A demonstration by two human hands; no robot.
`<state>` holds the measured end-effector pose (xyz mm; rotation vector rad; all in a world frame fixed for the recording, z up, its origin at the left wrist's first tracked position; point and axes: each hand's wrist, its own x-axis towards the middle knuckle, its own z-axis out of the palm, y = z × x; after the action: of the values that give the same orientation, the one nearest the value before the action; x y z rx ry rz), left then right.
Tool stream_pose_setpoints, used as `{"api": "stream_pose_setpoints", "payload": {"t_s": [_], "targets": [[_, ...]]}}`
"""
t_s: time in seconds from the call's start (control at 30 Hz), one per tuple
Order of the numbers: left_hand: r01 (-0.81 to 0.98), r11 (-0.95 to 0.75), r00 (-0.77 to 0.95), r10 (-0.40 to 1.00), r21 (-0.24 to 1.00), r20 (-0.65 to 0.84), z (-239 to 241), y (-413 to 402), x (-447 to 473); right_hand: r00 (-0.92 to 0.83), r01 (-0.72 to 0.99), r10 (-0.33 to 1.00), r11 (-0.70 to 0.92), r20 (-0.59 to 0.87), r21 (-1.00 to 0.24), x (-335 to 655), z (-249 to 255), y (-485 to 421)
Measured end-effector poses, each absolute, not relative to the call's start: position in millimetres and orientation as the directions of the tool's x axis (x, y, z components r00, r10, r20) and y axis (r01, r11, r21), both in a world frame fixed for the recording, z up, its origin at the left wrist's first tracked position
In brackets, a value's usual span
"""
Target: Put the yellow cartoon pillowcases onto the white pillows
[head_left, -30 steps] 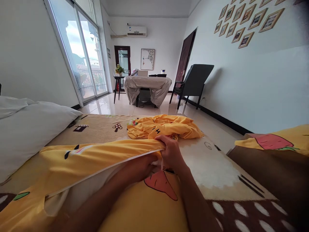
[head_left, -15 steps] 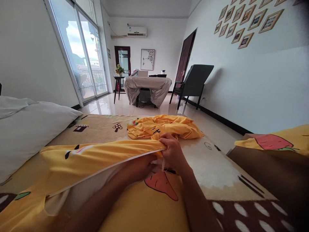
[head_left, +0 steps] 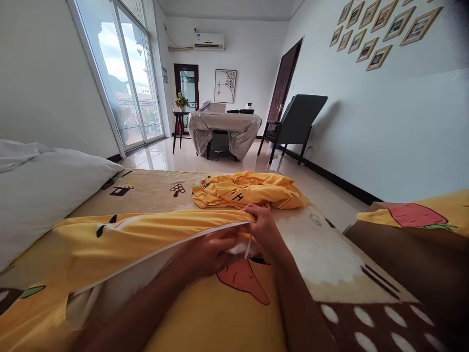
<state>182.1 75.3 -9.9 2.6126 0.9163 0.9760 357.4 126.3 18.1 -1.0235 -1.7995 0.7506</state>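
Note:
A yellow cover (head_left: pixel 146 234) with carrot prints lies across the bed in front of me, its open edge lined in white. My right hand (head_left: pixel 266 230) pinches the top corner of that opening, fingers closed on the yellow cloth. My left hand (head_left: pixel 212 249) reaches into the opening just below it, fingers curled round white filling or a white tie; which one I cannot make out. A thin white tie hangs between the two hands.
A crumpled yellow cloth (head_left: pixel 249 189) lies beyond my hands on the patterned bed sheet (head_left: pixel 154 188). A white pillow (head_left: pixel 44 186) rests at the left. Further off stand a covered table (head_left: pixel 225 129), a dark chair (head_left: pixel 296 122) and glass doors (head_left: pixel 128 83).
My left hand has come forward out of the opening, so more of its fingers show beside the right hand. The view has tilted down slightly.

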Motion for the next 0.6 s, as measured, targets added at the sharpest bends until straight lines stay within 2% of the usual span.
{"api": "stream_pose_setpoints", "payload": {"t_s": [0.1, 0.13, 0.2, 0.37, 0.6], "targets": [[0.502, -0.865, 0.674, 0.406, 0.021, 0.617, -8.3, 70.9, 183.6, -0.249, 0.349, 0.865, 0.5, 0.435, -0.793, 359.7, 22.1, 123.7], [0.519, -0.852, 0.692, 0.373, -0.066, 0.618, -7.8, 69.9, 185.0, -0.257, 0.356, 0.87, 0.489, 0.42, -0.796, 360.3, 23.4, 122.6], [0.562, -0.815, 0.701, 0.377, -0.144, 0.605, -7.7, 68.8, 188.1, -0.282, 0.371, 0.886, 0.454, 0.368, -0.81, 361.5, 25.6, 120.4], [0.628, -0.776, 0.672, 0.509, -0.05, 0.537, -12.8, 70.4, 192.2, -0.312, 0.412, 0.893, 0.435, 0.324, -0.801, 362.6, 28.1, 115.8], [0.622, -0.777, 0.632, 0.569, 0.094, 0.526, -13.3, 71.9, 195.0, -0.246, 0.541, 0.82, 0.558, 0.517, -0.629, 358.4, 28.1, 112.5]]}}
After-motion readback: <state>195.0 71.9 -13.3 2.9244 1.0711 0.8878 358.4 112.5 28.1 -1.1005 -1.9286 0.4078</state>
